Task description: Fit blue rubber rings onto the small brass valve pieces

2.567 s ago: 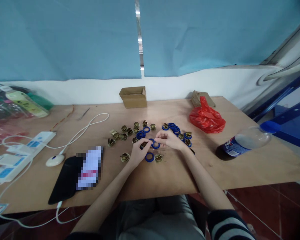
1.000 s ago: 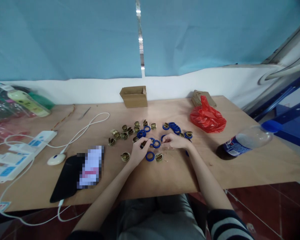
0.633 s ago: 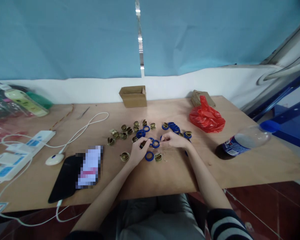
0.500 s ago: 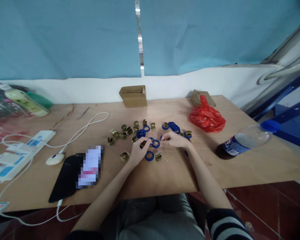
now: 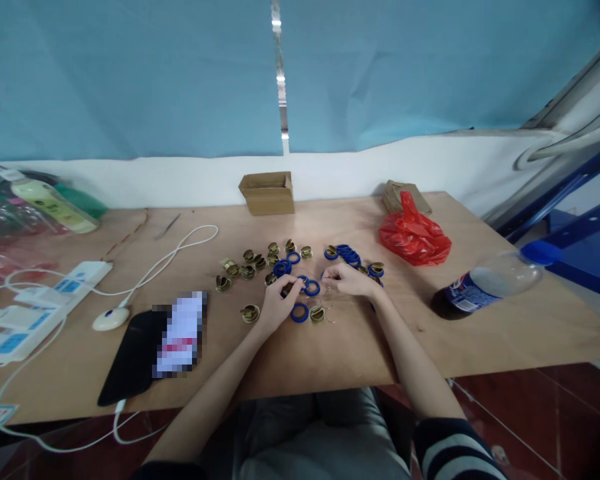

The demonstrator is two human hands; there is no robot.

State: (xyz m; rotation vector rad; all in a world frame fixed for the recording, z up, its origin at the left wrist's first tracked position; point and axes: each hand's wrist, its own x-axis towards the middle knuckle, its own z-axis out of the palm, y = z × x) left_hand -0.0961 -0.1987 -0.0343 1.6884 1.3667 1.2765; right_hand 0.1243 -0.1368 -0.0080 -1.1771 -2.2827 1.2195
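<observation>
Both of my hands rest close together at the middle of the wooden table (image 5: 330,353), among several blue rings (image 5: 299,312) and several small brass fittings (image 5: 250,313). My left hand (image 5: 276,301) is curled, its fingertips pinching a small dark piece next to a blue ring (image 5: 312,288). My right hand (image 5: 347,280) is also closed in a pinch, and what it grips is too small to name. More blue rings (image 5: 345,252) lie just beyond my right hand.
A small cardboard box (image 5: 267,193) stands at the back. A red plastic bag (image 5: 414,237) and a bottle lying on its side (image 5: 485,283) are to the right. A black pad with a phone (image 5: 180,333), a white mouse (image 5: 110,320) and power strips (image 5: 55,293) lie left.
My right hand has shifted slightly toward the table and closed tighter beside my left hand. The parts on the table have not moved.
</observation>
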